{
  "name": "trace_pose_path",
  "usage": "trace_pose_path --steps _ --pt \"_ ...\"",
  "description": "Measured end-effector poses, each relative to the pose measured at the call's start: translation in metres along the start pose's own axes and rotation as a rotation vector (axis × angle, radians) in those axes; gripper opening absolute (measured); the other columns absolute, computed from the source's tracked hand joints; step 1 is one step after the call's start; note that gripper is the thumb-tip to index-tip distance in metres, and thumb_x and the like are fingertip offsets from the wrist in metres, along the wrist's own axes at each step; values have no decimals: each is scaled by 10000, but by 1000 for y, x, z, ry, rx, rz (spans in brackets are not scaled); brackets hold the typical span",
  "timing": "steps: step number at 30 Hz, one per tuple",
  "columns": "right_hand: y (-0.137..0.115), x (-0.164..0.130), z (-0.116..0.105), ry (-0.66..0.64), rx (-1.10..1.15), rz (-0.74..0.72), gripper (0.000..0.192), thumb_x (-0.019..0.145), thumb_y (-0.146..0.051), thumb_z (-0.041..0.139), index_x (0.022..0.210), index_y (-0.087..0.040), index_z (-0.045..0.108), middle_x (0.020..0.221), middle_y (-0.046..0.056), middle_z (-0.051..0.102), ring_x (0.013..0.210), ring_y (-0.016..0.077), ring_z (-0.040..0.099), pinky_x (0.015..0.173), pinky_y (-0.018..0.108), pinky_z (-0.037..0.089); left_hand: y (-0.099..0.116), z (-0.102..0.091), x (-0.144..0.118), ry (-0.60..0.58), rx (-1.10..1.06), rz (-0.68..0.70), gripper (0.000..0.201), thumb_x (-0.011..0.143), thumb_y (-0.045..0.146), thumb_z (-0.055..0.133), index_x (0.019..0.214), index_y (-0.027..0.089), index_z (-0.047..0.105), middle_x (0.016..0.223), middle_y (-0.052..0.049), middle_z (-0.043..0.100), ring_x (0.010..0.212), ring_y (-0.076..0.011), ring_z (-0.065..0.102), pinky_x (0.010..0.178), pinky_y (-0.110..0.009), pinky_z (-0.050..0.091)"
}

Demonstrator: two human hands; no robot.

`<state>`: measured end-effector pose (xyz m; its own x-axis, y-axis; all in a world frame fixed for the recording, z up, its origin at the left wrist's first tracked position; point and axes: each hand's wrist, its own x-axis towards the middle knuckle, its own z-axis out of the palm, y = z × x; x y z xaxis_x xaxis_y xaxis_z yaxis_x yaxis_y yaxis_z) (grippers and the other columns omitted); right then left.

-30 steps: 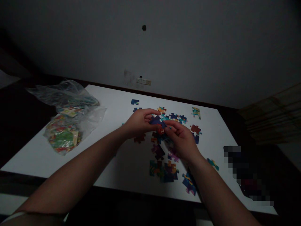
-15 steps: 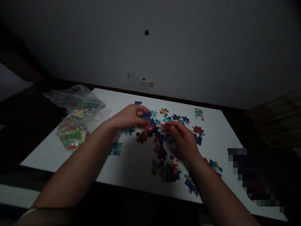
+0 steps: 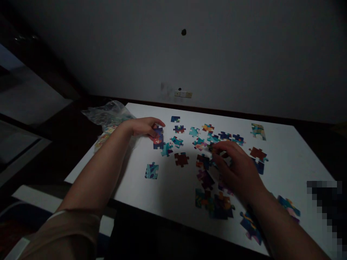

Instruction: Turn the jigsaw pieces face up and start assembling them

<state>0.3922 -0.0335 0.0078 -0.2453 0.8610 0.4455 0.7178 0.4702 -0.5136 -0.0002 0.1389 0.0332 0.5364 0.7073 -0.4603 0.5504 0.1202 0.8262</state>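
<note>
Head view: we look down on a white table [image 3: 141, 195] in dim light, with both bare hands above it and puzzle pieces scattered between and around them.
Left hand: we find the left hand [image 3: 142, 127] at the left of the spread, thumb and fingers pinching a purple-blue piece [image 3: 158, 143] with a red patch; the index finger reaches out past it. We cannot tell whether this piece touches the table.
Right hand: the right hand [image 3: 237, 168] is over the middle of the spread, fingers curled and thumb lowered, tips near a small dark piece [image 3: 210, 147]. We cannot tell whether they pinch it.
Pieces near left hand: a teal piece [image 3: 166, 149] is just beside the held one; a leaf-patterned piece [image 3: 151, 171] lies nearer us, well apart from its neighbours.
Centre: we note a reddish-brown piece [image 3: 181, 159], lying flat.
Near edge: a dark multicoloured cluster [image 3: 214, 206] lies left of the right forearm.
Far right: a yellow-and-teal piece [image 3: 258, 131] lies apart.
Left end: a clear plastic bag [image 3: 110, 111], partly behind the left arm.
Wall: we see sockets [image 3: 183, 94] beyond the table.
</note>
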Motion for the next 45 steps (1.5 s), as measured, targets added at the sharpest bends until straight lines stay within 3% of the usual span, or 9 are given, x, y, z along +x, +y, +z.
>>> trace_pose_path --steps 5,11,15,19,25,34,38,42,45 --pt "1 -4 0 -81 -57 -111 231 1132 -305 602 1344 -253 677 1337 137 739 1245 314 742 1010 508 659 9 -9 -1 -63 321 32 917 687 327 831 1559 143 618 1120 -111 813 945 -288 769 821 -367 580" --pt "-4 -3 -7 -186 -60 -243 285 1137 -273 590 1412 -243 661 1414 160 701 1250 307 754 986 475 680 29 -11 -13 6 629 5 944 755 351 760 1647 127 547 1414 -184 776 1250 -349 742 1047 -407 563" --pt "-5 -3 -9 -213 -83 -245 308 1132 -242 590 1434 -248 654 1433 159 686 1246 308 748 991 486 673 23 12 -37 160 848 84 926 907 369 670 1751 96 405 1830 -257 395 1645 -417 460 1311 -508 412" --pt "-6 -4 -12 -222 -94 -272 298 1128 -240 595 1421 -251 649 1422 163 686 1232 317 748 957 501 675 -8 57 -54 260 956 81 764 1147 449 329 1788 34 303 1903 -280 182 1778 -411 213 1406 -574 258" --pt "-7 -4 -14 -195 -83 -260 311 1117 -244 607 1425 -236 650 1431 185 689 1281 346 733 1016 551 655 -37 98 -61 319 990 84 790 1171 501 287 1826 68 203 1923 -221 135 1797 -416 102 1432 -620 154" --pt "-2 -5 -20 -159 -58 -216 325 1081 -240 648 1403 -244 691 1415 171 716 1258 355 740 1022 578 631 -32 109 -52 344 982 114 800 1170 497 315 1806 18 240 1907 -277 130 1783 -481 89 1421 -679 184" --pt "-7 -4 -25 -115 -107 -140 314 1070 -234 646 1371 -276 721 1388 141 760 1258 363 747 1034 582 601 -33 99 -47 324 884 154 809 1154 505 363 1808 40 259 1906 -279 154 1781 -488 74 1418 -698 178" --pt "-11 -4 -30 -57 -162 -91 263 1075 -254 627 1310 -299 737 1318 119 796 1219 367 765 973 560 581 -31 89 -76 315 757 179 778 1151 498 388 1832 147 251 1922 -218 171 1789 -438 140 1415 -679 250" --pt "-10 -5 -33 -13 -198 -100 245 1081 -256 621 1299 -301 725 1292 108 810 1203 358 774 940 524 566 -31 111 -114 426 793 196 780 1105 497 525 1789 159 361 1880 -220 314 1755 -468 254 1398 -702 307"
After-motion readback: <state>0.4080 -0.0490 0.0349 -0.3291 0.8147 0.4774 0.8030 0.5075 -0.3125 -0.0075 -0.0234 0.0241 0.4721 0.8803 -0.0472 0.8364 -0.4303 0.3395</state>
